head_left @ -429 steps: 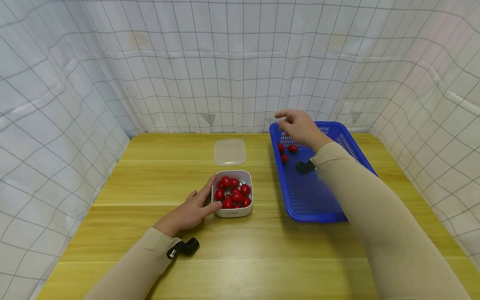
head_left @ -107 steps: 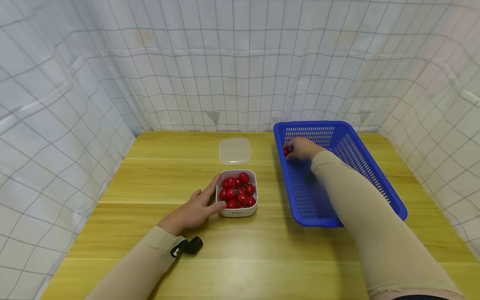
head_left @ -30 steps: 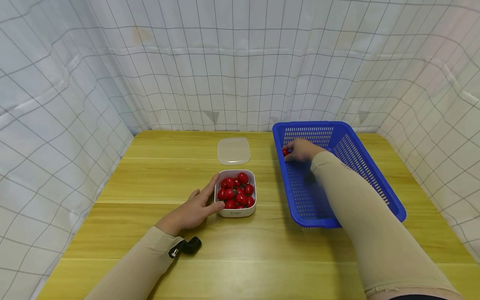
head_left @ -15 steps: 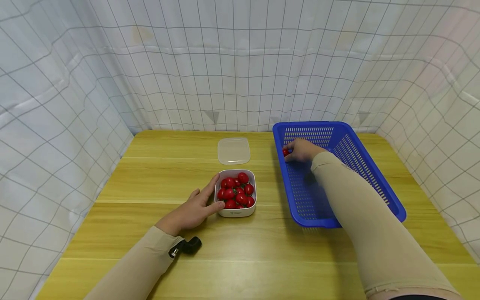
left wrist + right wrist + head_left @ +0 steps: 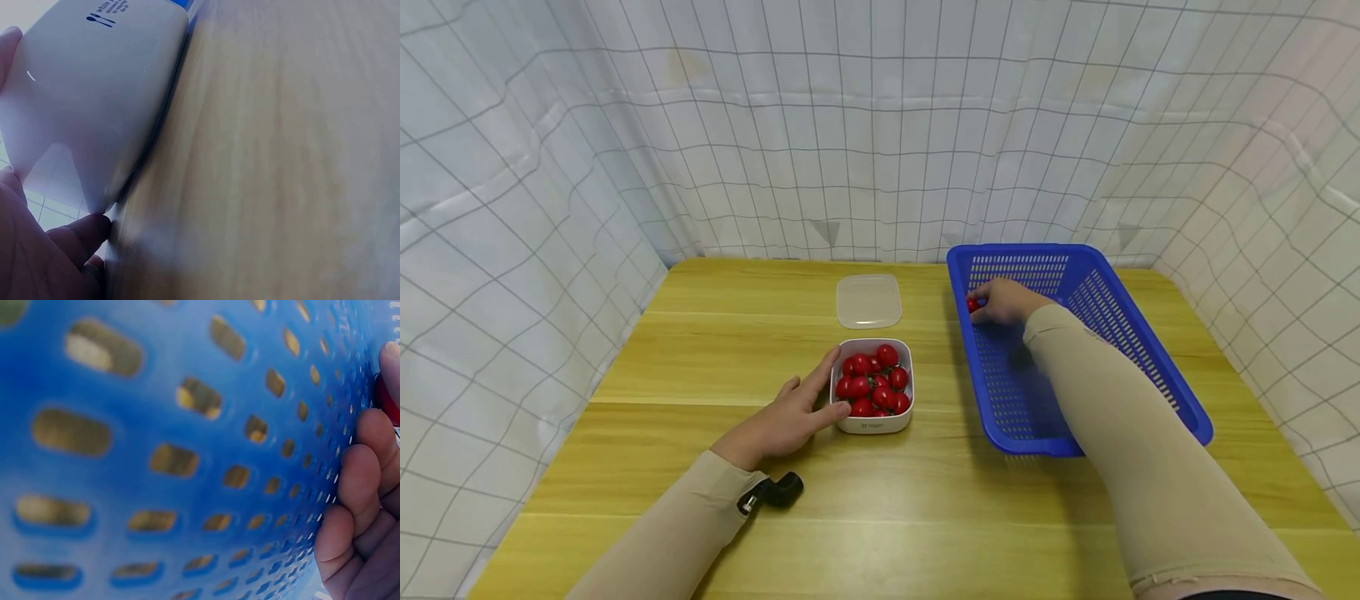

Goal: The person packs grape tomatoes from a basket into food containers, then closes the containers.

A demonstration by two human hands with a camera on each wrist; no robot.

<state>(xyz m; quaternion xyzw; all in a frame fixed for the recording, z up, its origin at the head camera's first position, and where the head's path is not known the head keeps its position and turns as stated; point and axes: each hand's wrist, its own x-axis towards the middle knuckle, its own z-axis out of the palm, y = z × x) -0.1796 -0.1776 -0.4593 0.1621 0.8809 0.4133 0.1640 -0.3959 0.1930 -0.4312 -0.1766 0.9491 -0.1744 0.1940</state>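
Note:
My left hand (image 5: 786, 423) rests along the left side of a white box (image 5: 874, 425), thumb at its front rim and forefinger at its back corner, fingers fairly straight. Several red cherry tomatoes (image 5: 883, 397) with green stalks fill the box. In the left wrist view, fingers touch the glossy wall of the box (image 5: 100, 81) near the tabletop. Down inside a blue basket (image 5: 977, 392), my right hand (image 5: 1006, 300) pinches a cherry tomato (image 5: 972, 306) by the left wall. The right wrist view shows that tomato (image 5: 386, 403) partly hidden between thumb and forefinger, the other fingers curled.
A translucent square lid (image 5: 868, 302) lies flat behind the box. The slatted basket wall (image 5: 206, 444) stands close to the right wrist. A white gridded curtain (image 5: 880, 150) encloses the wooden table (image 5: 880, 525) at the back and sides.
Earlier, my right hand was above the basket's back left corner with several tomatoes below it; now it is down inside. The box holds more tomatoes. Over the last second, hardly anything moved.

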